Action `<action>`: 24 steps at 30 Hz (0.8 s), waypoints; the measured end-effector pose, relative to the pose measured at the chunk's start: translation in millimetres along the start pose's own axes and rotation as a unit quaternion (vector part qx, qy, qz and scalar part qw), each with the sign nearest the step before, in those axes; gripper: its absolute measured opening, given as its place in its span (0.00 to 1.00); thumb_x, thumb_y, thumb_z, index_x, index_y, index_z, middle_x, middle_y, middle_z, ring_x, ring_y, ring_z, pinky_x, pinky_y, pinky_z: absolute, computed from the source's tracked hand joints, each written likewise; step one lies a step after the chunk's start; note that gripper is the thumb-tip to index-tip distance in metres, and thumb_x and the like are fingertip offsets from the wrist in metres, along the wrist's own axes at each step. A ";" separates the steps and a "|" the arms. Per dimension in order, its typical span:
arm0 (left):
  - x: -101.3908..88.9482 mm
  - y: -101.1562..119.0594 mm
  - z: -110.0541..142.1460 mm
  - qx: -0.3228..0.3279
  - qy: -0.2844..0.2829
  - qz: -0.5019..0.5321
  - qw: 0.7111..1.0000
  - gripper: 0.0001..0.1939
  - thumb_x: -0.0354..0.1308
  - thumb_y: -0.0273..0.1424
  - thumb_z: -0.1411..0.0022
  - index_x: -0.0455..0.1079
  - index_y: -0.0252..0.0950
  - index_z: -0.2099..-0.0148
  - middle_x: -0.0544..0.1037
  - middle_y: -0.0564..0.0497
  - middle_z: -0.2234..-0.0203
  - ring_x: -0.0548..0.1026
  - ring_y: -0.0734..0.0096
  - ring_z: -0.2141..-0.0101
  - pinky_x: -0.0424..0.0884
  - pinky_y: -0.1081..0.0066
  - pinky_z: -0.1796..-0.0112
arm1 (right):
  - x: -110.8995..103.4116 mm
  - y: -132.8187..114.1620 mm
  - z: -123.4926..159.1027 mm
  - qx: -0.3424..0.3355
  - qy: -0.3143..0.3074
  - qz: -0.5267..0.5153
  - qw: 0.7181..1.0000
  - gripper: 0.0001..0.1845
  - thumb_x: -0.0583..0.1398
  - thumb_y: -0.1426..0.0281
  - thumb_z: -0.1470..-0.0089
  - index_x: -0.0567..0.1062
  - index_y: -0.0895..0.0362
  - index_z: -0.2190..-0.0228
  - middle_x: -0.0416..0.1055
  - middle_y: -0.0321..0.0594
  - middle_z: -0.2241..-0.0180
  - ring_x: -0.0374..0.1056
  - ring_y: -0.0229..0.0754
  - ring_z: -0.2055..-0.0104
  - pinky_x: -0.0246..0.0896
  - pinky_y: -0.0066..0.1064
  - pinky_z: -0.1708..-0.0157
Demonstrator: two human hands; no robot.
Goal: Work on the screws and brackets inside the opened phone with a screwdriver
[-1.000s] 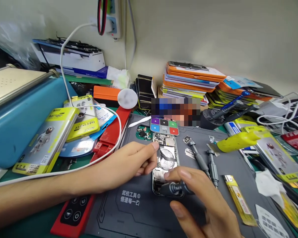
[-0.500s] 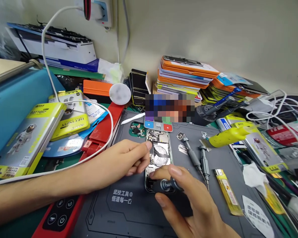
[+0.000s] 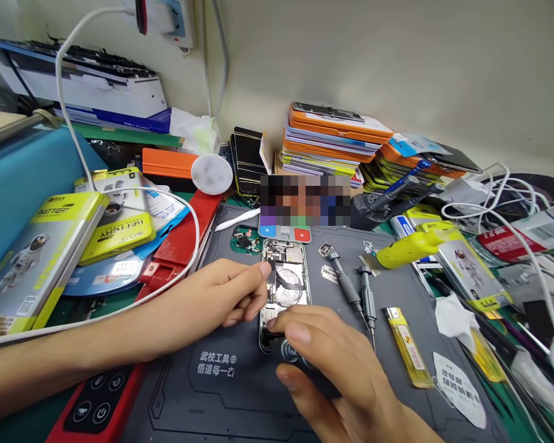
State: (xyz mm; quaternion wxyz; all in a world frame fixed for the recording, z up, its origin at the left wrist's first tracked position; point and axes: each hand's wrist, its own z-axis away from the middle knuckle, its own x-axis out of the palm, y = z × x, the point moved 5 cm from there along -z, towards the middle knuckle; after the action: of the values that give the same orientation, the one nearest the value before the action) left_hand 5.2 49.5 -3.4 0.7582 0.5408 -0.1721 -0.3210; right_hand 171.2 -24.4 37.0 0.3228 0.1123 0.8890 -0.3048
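Note:
An opened phone point(image 3: 290, 288) lies on the dark grey work mat, its inner parts and a round silver coil exposed. My left hand point(image 3: 242, 290) is closed at the phone's left side, fingers curled and one fingertip pressing on its inner edge. My right hand point(image 3: 337, 363) is over the phone's lower end, thumb and fingers around a dark grey screwdriver point(image 3: 288, 352). Its ringed end shows between them; the tip is hidden. Two more grey screwdrivers point(image 3: 368, 295) lie to the right of the phone.
Left of the phone lies a small green circuit board point(image 3: 245, 240). A yellow lighter point(image 3: 410, 347) and a yellow bottle point(image 3: 413, 247) are on the right. Behind stand stacked orange boxes point(image 3: 337, 132) and a tool holder point(image 3: 373, 209). A white cable point(image 3: 196, 234) loops over the red device point(image 3: 170, 249).
The whole view has shifted slightly, so things sit further left. My right hand has tilted the screwdriver, and less of it shows. My left hand stays at the phone's side.

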 end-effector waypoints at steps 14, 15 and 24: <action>-0.4 0.5 -0.7 0.006 0.000 -0.008 1.000 0.31 0.46 0.51 0.22 0.67 0.38 0.73 0.63 0.59 0.82 0.61 0.71 0.77 0.55 0.69 0.71 | 0.9 2.0 1.6 0.006 -0.003 -0.007 1.000 0.31 0.58 0.82 0.36 0.64 0.55 0.35 0.82 0.43 0.54 0.79 0.42 0.53 0.80 0.38 0.49; -0.5 0.8 -0.8 0.006 0.000 -0.008 1.000 0.31 0.46 0.51 0.22 0.67 0.38 0.73 0.63 0.59 0.82 0.62 0.71 0.77 0.55 0.69 0.71 | 1.3 2.1 1.2 0.003 -0.004 -0.007 1.000 0.30 0.58 0.82 0.35 0.64 0.55 0.35 0.82 0.43 0.54 0.79 0.42 0.53 0.80 0.38 0.49; -0.8 2.3 0.9 0.004 0.005 -0.008 1.000 0.31 0.46 0.50 0.22 0.68 0.38 0.73 0.62 0.59 0.84 0.61 0.71 0.77 0.56 0.69 0.72 | 3.2 2.3 1.5 -0.015 0.003 0.011 1.000 0.24 0.60 0.76 0.32 0.67 0.56 0.38 0.81 0.43 0.56 0.79 0.42 0.54 0.80 0.38 0.51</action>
State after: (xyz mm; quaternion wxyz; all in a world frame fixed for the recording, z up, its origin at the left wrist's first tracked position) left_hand 4.8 49.9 -0.9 0.7542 0.5468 -0.1655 -0.3237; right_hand 170.3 -23.5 33.0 0.3255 0.1181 0.8929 -0.2877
